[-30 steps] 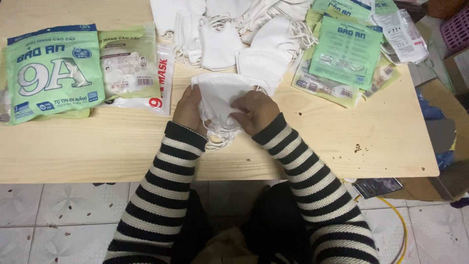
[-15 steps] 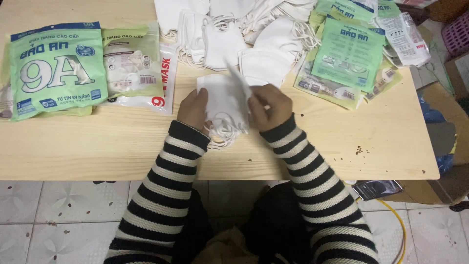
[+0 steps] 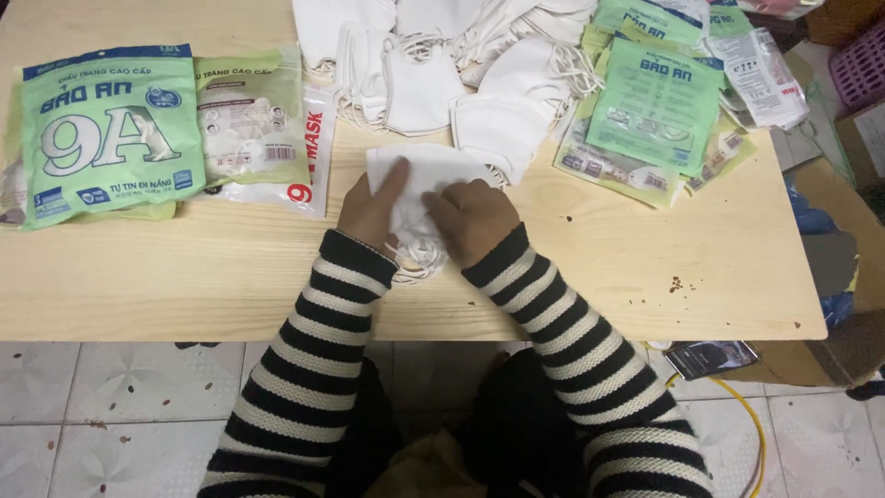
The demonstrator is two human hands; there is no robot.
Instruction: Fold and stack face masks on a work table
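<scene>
Fingers (image 3: 395,175) of your left hand (image 3: 371,207) lie flat and pressed together on top of the small stack of white masks (image 3: 433,184), pinning it to the table (image 3: 590,267). Your right hand (image 3: 472,219) rests on the near right part of the same stack, fingers curled and bunched over the fabric; whether they pinch a layer or only press, you cannot tell from above.

Landmark: the stack, sitting near the middle of the table's front half.
- Ear loops (image 3: 419,258) spill out on the near side of the stack, between your wrists.
- Loose pile of white masks (image 3: 442,65) just beyond the stack, nearest mask almost touching it.
- Large green packet (image 3: 111,134) well to the left of the stack; a paler green packet (image 3: 251,120) and a clear wrapper with red print (image 3: 309,152) lie between.
- Heap of green packets (image 3: 654,101) beyond and to the right of the stack.

Risks, as judgement:
- Stray loops could snag under your palms or tangle, pulling layers askew when you lift.
- Uneven pressure from the two hands could let the top mask slide off square.
- Nearest mask of the loose pile is close enough to be dragged in
</scene>
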